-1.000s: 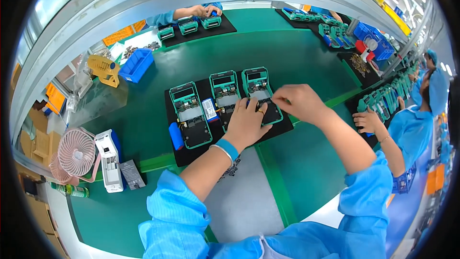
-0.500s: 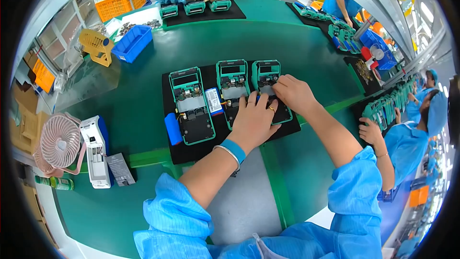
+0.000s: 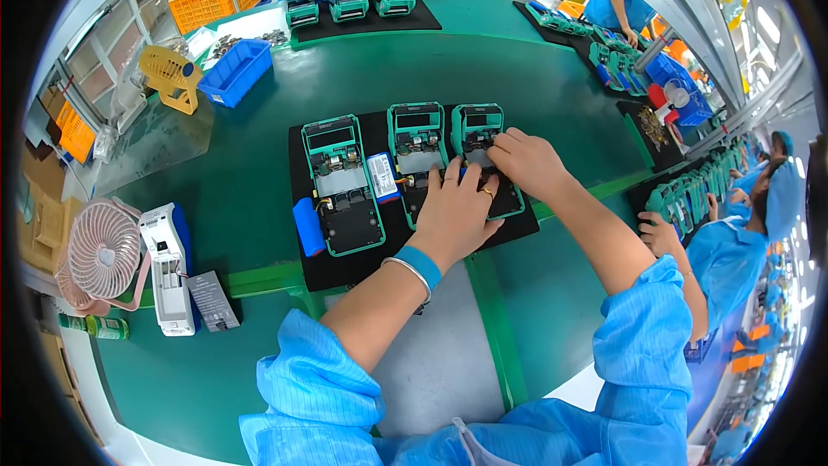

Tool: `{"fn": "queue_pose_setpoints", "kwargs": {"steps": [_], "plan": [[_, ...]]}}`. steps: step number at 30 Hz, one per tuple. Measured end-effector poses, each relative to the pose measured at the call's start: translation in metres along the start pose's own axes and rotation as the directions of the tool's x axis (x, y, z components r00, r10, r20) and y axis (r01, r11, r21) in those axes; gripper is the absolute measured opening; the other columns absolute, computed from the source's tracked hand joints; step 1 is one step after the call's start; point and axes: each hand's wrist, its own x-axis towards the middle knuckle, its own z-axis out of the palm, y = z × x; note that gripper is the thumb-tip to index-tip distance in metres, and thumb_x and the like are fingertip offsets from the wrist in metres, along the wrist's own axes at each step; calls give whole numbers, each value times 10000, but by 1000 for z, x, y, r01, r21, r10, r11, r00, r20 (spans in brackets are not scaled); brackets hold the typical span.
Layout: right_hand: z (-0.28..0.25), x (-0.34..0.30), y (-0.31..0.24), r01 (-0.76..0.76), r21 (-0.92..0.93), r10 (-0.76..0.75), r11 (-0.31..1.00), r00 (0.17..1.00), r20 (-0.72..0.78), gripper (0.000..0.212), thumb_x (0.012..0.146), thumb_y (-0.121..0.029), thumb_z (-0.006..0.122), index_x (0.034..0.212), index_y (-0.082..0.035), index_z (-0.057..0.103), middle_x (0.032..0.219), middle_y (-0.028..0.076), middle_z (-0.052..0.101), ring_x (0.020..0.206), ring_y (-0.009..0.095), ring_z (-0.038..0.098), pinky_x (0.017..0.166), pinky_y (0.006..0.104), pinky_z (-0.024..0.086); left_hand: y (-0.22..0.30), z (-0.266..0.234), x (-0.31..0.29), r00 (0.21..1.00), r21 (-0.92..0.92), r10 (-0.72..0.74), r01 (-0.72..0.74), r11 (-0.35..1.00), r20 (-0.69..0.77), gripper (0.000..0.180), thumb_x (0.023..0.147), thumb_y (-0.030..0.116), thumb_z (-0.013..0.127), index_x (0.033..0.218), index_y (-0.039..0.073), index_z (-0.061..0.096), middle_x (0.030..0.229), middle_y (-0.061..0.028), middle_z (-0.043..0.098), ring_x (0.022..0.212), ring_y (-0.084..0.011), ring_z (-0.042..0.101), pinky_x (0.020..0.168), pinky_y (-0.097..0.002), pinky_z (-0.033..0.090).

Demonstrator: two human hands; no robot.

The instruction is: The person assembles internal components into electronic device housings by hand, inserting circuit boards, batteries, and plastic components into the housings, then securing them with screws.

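Three green-framed device housings with open electronics lie side by side on a black mat [image 3: 332,272]: a left housing [image 3: 354,224], a middle housing [image 3: 417,140] and a right housing [image 3: 477,115]. My left hand [image 3: 457,211] reaches across the lower middle and right housings, fingers spread, their tips down on the right one. At that housing's right side, my right hand [image 3: 528,162] has its fingers pinched together; what is between them is hidden. A blue battery pack [image 3: 309,227] sits left of the left housing. Another battery with a white label [image 3: 381,174] lies between the left and middle housings.
On the left stand a pink fan [image 3: 105,246], a white-and-blue device [image 3: 168,272] and a grey card [image 3: 213,300]. Farther back are a blue bin [image 3: 235,73] and a yellow fan [image 3: 170,78]. Co-workers handle similar housings across the table and to the right.
Both hands stay at the right housing, with only slight finger shifts. The blue patch seen under my left fingers earlier is now mostly covered. The whole view has shifted slightly.
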Motion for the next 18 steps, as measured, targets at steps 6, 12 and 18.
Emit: {"fn": "queue_pose_setpoints", "kwargs": {"steps": [6,12,18], "plan": [[-2,-1,0,19,8,-18,1000,1000,-25,145,692,-129,659,814,-114,582,846,17,538,838,205,571,643,310,516,2,1,1,1000,-13,-13,13,1000,-1,615,804,400,767,1318,109,598,1282,-159,499,1286,-411,451,1057,-609,371],[-1,3,-1,17,25,-16,1000,999,-36,150,686,-122,665,803,-103,574,841,26,534,855,210,571,649,317,517,1,1,1,1000,-8,5,-5,1000,-25,611,803,391,772,1313,101,599,1280,-162,501,1279,-415,456,1055,-602,369],[-7,11,-13,-98,-17,99,995,990,103,159,686,-128,681,799,-95,574,841,34,535,871,217,576,653,326,522,-1,4,-2,999,-15,-5,4,1000,-35,604,801,389,775,1302,97,609,1285,-162,498,1284,-417,454,1052,-605,369]]}}
